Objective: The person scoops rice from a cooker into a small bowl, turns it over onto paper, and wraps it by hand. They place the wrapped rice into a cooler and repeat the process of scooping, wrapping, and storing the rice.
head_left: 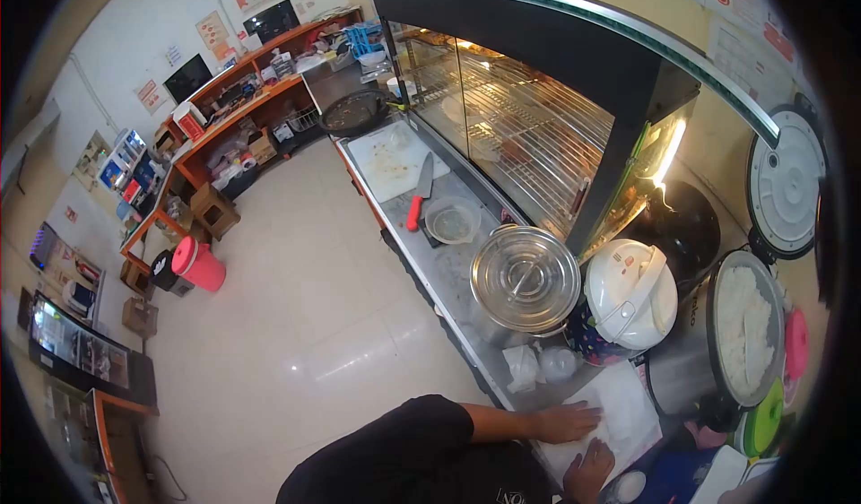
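My left hand [565,422] lies flat on a white sheet of paper [629,407] at the right end of the counter, its fingers stretched out. Just below it in the view, my right hand [589,471] rests at the sheet's near edge with fingers extended; part of it is cut off by the frame's lower area. Neither hand grips anything visible. Close to the left hand sit a knotted clear plastic bag [559,363] and a crumpled white bag [521,367]. A large steel rice cooker full of white rice [746,325] stands open beside the paper.
A lidded steel pot [526,278], a white-lidded rice cooker [630,293] and a plastic bowl [453,221] line the counter. A red-handled knife [421,190] lies by a white cutting board [387,165]. Behind rises a lit glass display case [520,109]. A green lid [764,419] is at right.
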The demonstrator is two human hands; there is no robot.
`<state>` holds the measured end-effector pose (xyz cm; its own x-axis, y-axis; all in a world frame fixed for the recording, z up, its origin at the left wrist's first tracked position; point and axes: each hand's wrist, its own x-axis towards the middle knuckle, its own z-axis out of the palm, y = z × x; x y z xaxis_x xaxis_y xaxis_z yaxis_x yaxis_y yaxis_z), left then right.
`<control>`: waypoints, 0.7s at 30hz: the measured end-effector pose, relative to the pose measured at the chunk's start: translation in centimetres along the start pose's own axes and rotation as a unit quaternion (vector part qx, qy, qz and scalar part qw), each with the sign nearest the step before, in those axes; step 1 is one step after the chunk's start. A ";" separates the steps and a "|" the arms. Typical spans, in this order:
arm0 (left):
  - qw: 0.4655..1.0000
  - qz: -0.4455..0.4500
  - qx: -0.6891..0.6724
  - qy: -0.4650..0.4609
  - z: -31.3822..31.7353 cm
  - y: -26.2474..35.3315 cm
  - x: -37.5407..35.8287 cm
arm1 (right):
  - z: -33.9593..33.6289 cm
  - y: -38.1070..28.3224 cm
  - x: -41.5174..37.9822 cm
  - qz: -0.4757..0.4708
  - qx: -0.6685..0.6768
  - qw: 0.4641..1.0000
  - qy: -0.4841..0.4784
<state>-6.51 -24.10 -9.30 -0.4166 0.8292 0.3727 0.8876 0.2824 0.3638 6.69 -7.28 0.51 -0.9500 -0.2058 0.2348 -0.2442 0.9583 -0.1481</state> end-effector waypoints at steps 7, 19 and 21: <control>0.973 -0.139 -0.109 -0.152 -5.9 -0.5 2.2 | -0.5 -1.6 0.3 0.191 0.106 0.975 0.036; 0.916 -0.196 -0.228 -0.267 -3.7 -5.1 9.2 | 0.7 8.4 2.7 0.362 0.311 0.856 -0.199; 0.940 -0.171 -0.148 -0.254 -4.3 -4.1 10.2 | 0.1 9.1 4.9 0.376 0.238 0.858 -0.255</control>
<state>-15.26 -18.87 -3.26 -0.4536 0.8588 -0.2383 0.5930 0.4904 0.6387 -0.18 0.43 0.21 -0.8058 0.2592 -0.5325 0.5391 0.6931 -0.4784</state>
